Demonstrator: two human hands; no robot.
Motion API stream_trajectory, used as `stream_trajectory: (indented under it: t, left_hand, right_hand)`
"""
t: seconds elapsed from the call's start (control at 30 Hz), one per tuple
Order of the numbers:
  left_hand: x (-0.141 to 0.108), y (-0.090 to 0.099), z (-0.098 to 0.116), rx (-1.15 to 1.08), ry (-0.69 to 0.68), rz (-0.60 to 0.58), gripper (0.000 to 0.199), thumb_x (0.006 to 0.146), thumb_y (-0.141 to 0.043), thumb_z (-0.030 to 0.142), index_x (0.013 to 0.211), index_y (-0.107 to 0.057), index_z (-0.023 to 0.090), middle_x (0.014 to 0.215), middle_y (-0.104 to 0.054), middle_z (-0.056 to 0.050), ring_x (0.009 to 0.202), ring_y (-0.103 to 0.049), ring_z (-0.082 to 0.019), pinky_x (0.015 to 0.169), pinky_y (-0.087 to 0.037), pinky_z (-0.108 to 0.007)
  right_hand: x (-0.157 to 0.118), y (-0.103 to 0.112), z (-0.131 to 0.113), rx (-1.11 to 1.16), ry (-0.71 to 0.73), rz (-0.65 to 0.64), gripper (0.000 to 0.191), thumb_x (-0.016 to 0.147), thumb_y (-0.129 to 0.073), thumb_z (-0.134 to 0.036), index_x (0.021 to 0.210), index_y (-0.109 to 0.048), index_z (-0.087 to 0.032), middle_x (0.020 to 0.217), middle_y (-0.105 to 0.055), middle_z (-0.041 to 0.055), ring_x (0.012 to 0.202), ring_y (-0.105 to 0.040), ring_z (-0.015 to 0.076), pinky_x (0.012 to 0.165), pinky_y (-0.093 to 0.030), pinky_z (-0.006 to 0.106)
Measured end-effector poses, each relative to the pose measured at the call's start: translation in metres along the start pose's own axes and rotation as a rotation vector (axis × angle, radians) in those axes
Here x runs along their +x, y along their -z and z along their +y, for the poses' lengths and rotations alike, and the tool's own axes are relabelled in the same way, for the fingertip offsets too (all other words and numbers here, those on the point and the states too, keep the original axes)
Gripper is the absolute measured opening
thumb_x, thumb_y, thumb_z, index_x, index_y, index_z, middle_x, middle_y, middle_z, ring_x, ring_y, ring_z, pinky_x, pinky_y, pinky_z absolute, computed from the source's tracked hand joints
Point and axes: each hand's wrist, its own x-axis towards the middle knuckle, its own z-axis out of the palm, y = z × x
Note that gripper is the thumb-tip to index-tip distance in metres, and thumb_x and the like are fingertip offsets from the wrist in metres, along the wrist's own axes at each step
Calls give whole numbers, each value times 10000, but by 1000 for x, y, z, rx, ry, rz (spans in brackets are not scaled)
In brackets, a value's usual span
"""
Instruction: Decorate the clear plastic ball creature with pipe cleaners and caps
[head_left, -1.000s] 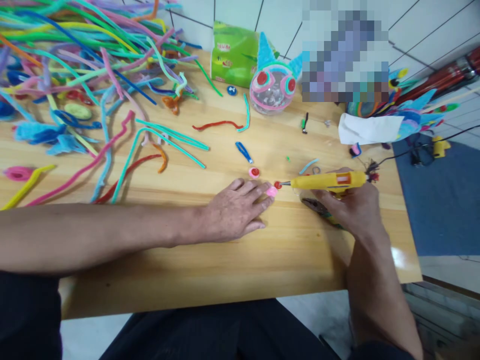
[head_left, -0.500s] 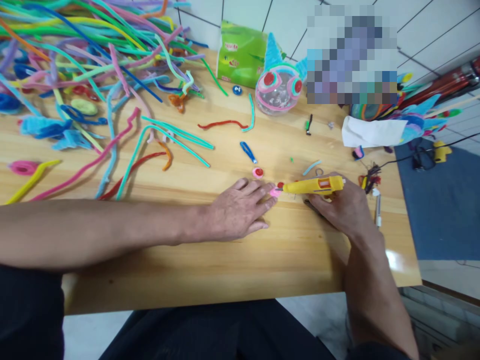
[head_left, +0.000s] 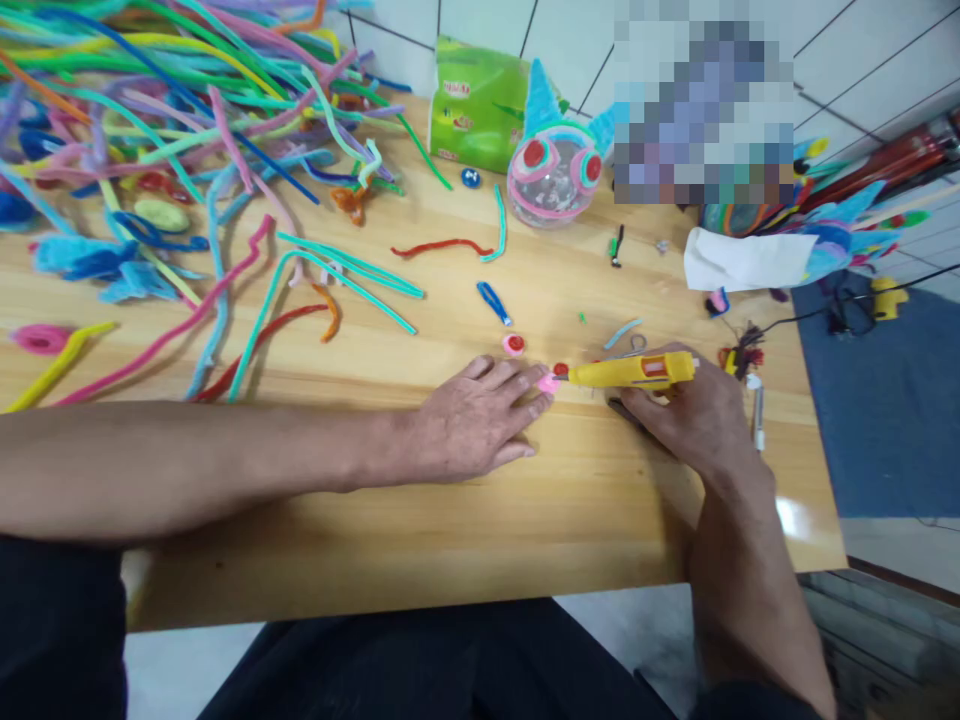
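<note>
My left hand [head_left: 480,418] lies flat on the table with its fingers stretched out. Its fingertips touch a small pink coil [head_left: 549,383] on the wood. In my right hand [head_left: 694,410] is a yellow glue gun [head_left: 626,371], held sideways with its nozzle at the pink coil. A small red disc [head_left: 560,370] sits just behind the nozzle tip. Beyond my left fingers lies a pink coil with a red centre [head_left: 514,344]. A folded blue pipe cleaner [head_left: 493,302] rests behind that.
A heap of coloured pipe cleaners [head_left: 187,110] covers the back left. At the back stand a green packet [head_left: 476,110] and a clear round jar with blue ears [head_left: 555,185]. White paper [head_left: 748,260] and a dark cable [head_left: 795,318] lie to the right.
The glue gun has shifted very slightly to the right, its nozzle still at the pink coil. My left hand stays in place; the whole view has drifted a little.
</note>
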Motion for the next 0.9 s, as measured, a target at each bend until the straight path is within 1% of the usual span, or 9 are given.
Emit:
stream_trajectory:
  t: [0.13, 0.4, 0.63, 0.8, 0.9]
  left_hand:
    - [0, 1, 0, 5, -2, -14, 615, 1075, -589, 549, 1538, -597, 144, 1641, -548, -192, 1379, -528, -357, 1097, -397, -471]
    - [-1, -1, -1, 5, -7, 8, 618, 1066, -607, 553, 1526, -609, 141, 1631, -566, -177, 1370, -537, -354, 1101, -389, -469]
    - [0, 0, 0, 8, -3, -6, 611, 1077, -587, 557, 1532, -603, 149, 1643, -556, -171, 1388, -530, -352, 1106, -379, -463]
    - [0, 0, 0, 10, -1, 0, 611, 1071, -596, 558, 1527, -610, 150, 1633, -562, -178, 1362, -540, -346, 1091, -387, -460]
    - [0, 0, 0, 10, -3, 0, 612, 1068, -601, 556, 1527, -611, 152, 1637, -560, -176, 1353, -540, -345, 1084, -392, -460]
  right_hand:
    - [1, 3, -1, 3, 2, 3, 100, 862, -705, -347, 916, -690, -265, 813, -764, 49, 701, -734, 269, 640, -571, 373]
    - [-1, 2, 1, -4, 1, -25, 150, 839, -716, -350, 955, -707, -255, 860, -782, 44, 671, -726, 246, 598, -559, 354]
    - [0, 4, 1, 46, 19, -9, 127, 849, -713, -318, 964, -708, -265, 859, -785, 45, 712, -753, 264, 620, -581, 366]
    - [-1, 3, 0, 38, 29, 11, 123, 857, -714, -324, 963, -707, -263, 853, -782, 41, 683, -743, 251, 614, -585, 364]
    - [-2, -1, 1, 5, 22, 24, 147, 846, -718, -328, 973, -712, -254, 869, -786, 52, 693, -747, 260, 621, -585, 373]
